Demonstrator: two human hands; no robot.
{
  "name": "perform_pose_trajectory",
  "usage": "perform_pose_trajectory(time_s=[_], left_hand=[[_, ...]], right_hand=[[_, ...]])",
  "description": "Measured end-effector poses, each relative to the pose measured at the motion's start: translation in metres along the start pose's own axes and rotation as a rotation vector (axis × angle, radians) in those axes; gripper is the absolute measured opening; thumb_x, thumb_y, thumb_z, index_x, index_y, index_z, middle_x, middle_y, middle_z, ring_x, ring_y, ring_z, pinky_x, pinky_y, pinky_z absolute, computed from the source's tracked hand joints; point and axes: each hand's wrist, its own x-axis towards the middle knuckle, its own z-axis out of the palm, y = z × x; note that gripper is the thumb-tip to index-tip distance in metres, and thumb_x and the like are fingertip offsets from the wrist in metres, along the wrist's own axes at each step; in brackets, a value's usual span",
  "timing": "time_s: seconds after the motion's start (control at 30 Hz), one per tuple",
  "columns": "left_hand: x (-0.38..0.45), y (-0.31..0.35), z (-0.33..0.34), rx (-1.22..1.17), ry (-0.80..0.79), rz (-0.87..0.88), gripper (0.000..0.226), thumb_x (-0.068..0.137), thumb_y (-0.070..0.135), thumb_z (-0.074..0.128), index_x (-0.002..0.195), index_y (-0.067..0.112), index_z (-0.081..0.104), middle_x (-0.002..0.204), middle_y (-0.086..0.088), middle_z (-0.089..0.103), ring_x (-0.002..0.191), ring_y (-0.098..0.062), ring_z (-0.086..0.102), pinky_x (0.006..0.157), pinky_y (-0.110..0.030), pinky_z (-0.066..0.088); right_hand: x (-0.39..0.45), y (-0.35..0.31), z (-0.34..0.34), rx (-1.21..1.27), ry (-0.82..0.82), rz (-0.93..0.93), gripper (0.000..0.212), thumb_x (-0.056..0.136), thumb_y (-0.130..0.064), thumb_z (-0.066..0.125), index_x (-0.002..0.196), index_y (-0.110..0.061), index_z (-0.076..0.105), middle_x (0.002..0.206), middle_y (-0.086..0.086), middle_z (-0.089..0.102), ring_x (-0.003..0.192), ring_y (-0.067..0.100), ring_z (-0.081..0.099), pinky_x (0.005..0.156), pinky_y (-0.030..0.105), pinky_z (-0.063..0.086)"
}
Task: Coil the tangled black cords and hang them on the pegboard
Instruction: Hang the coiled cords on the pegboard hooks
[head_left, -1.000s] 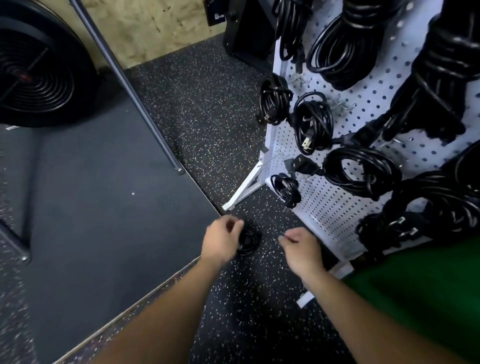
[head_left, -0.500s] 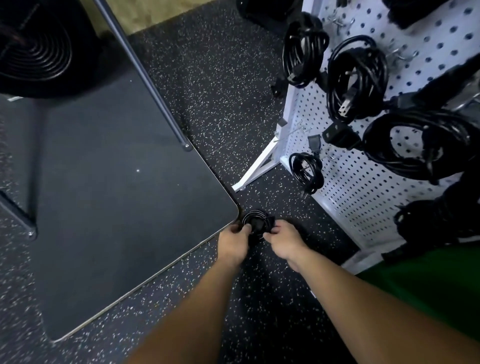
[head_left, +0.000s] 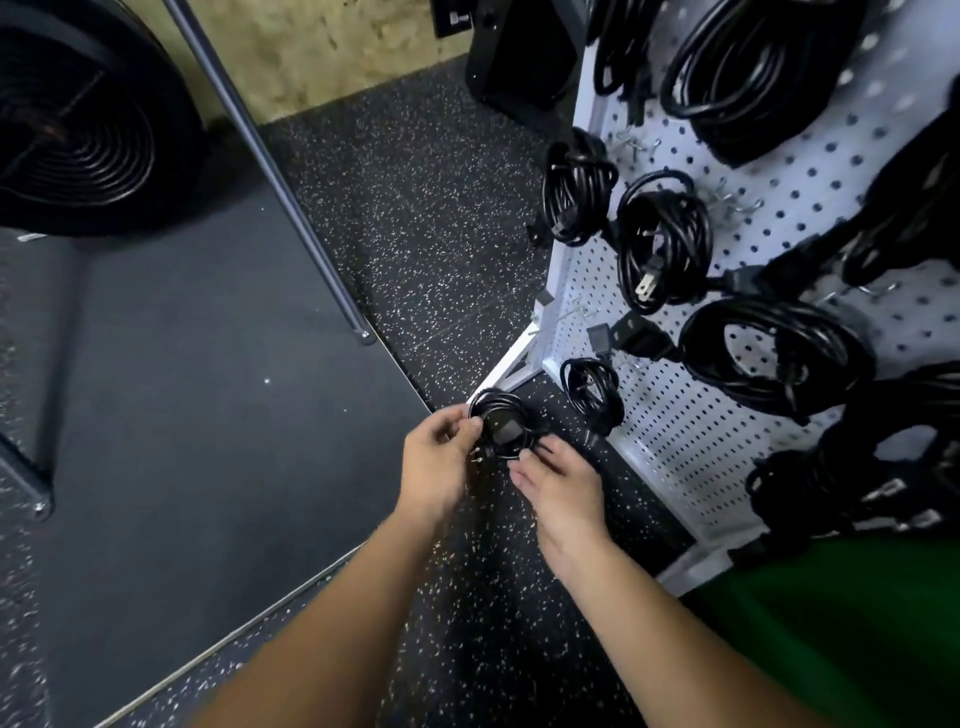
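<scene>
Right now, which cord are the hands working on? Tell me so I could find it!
Find the white pegboard on the right, hung with black cords. Just off its lower left corner, over the speckled floor, is a small coiled cord between the left hand and right hand. It alone is held, not hanging.

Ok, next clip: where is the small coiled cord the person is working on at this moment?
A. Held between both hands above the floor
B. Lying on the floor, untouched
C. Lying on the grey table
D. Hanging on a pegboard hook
A: the small coiled cord sits between the left hand and right hand, over the speckled floor, short of the pegboard.
</scene>
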Motion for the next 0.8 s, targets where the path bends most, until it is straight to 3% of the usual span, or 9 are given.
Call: perform_pose_trajectory(time_s=[0.13, 0.2, 0.27, 0.37, 0.5, 0.67, 0.8], left_hand=[[0.031, 0.052, 0.001, -0.07, -0.07, 0.095, 0.012, 0.103, 0.013, 0.077, 0.111, 0.018, 0.084, 0.11, -0.009, 0.083, 0.097, -0.023, 0.076, 0.093, -0.043, 0.061], [0.041, 0.075, 0.009, -0.056, -0.111, 0.142, 0.012, 0.103, 0.009, 0.076, 0.113, 0.011, 0.083, 0.108, -0.012, 0.083, 0.091, -0.019, 0.076, 0.082, -0.035, 0.061], [0.052, 0.09, 0.014, -0.029, -0.134, 0.167, 0.013, 0.104, 0.006, 0.074, 0.114, 0.006, 0.081, 0.106, -0.013, 0.083, 0.087, -0.018, 0.076, 0.077, -0.031, 0.061], [0.071, 0.101, 0.025, -0.068, -0.148, 0.159, 0.012, 0.104, 0.007, 0.074, 0.111, 0.009, 0.083, 0.106, -0.013, 0.083, 0.094, -0.027, 0.079, 0.09, -0.043, 0.066], [0.091, 0.101, 0.04, -0.029, -0.128, 0.131, 0.01, 0.101, 0.008, 0.078, 0.11, 0.007, 0.083, 0.099, -0.011, 0.084, 0.083, -0.018, 0.078, 0.076, -0.031, 0.062], [0.103, 0.092, 0.061, -0.045, -0.119, 0.082, 0.01, 0.098, 0.009, 0.082, 0.108, 0.007, 0.084, 0.098, -0.012, 0.084, 0.085, -0.021, 0.079, 0.08, -0.032, 0.062], [0.107, 0.082, 0.073, -0.048, -0.144, 0.046, 0.011, 0.1, 0.009, 0.08, 0.11, 0.008, 0.084, 0.102, -0.01, 0.084, 0.098, -0.03, 0.082, 0.093, -0.042, 0.066]], right_hand=[[-0.02, -0.027, 0.019, 0.327, -0.109, 0.023, 0.052, 0.107, 0.001, 0.066, 0.156, 0.001, 0.05, 0.12, 0.017, 0.081, 0.116, 0.027, 0.079, 0.118, 0.047, 0.054], [-0.02, -0.038, 0.026, 0.39, -0.136, 0.012, 0.054, 0.109, -0.001, 0.063, 0.16, 0.002, 0.044, 0.13, 0.022, 0.076, 0.119, 0.028, 0.078, 0.12, 0.048, 0.051], [-0.021, -0.047, 0.034, 0.4, -0.176, -0.004, 0.054, 0.11, -0.004, 0.06, 0.161, 0.001, 0.043, 0.133, 0.021, 0.075, 0.121, 0.026, 0.077, 0.121, 0.047, 0.05], [-0.019, -0.057, 0.038, 0.391, -0.213, -0.034, 0.041, 0.109, 0.002, 0.058, 0.15, 0.003, 0.052, 0.142, 0.021, 0.068, 0.124, 0.026, 0.075, 0.12, 0.046, 0.051], [-0.005, -0.06, 0.043, 0.373, -0.205, -0.053, 0.067, 0.104, 0.012, 0.059, 0.166, -0.001, 0.035, 0.162, 0.016, 0.051, 0.133, 0.025, 0.069, 0.12, 0.046, 0.052], [0.017, -0.055, 0.039, 0.292, -0.132, -0.071, 0.076, 0.104, 0.02, 0.049, 0.172, -0.007, 0.026, 0.17, 0.012, 0.043, 0.147, 0.021, 0.056, 0.123, 0.048, 0.048], [0.023, -0.054, 0.033, 0.287, -0.098, -0.073, 0.073, 0.105, 0.016, 0.051, 0.17, -0.013, 0.034, 0.167, 0.002, 0.047, 0.145, 0.016, 0.057, 0.122, 0.046, 0.049]])
